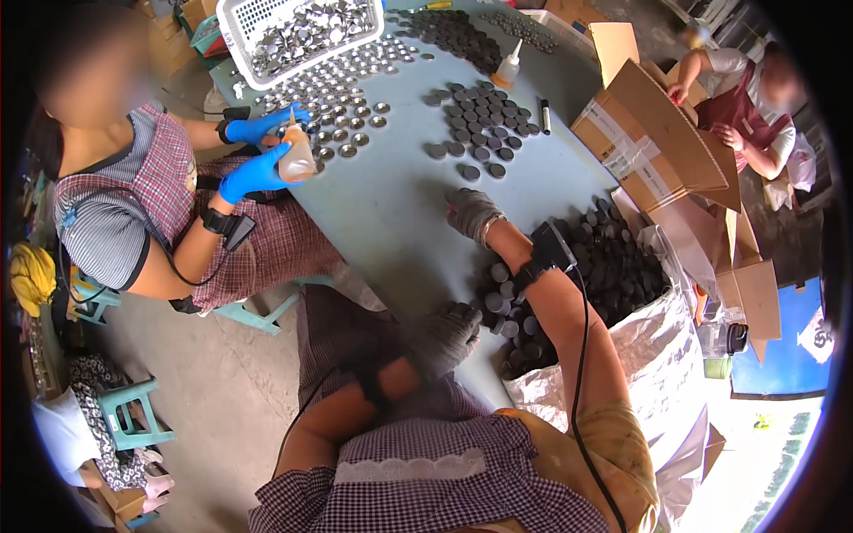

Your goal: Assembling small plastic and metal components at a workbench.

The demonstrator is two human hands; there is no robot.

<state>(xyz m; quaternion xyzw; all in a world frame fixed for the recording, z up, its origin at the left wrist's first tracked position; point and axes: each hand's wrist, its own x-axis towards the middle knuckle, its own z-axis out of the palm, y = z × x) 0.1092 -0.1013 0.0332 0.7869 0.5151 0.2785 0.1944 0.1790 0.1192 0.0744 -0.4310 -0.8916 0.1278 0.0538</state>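
My right hand, in a grey work glove, is over the table just short of a group of black round discs. Its fingers are curled together; what they hold, if anything, is hidden. Nearer my body, my left hand, also gloved in grey, is at the table's near edge beside a heap of black discs. Its fingers are bent inward and somewhat blurred, and I cannot make out anything in them. The heap lies by a whitish sack to my right.
At left a co-worker in blue gloves holds a squeeze bottle. Silvery caps and a white basket are on the table. Another bottle, a marker and a cardboard box are farther right. Another person is behind the box.
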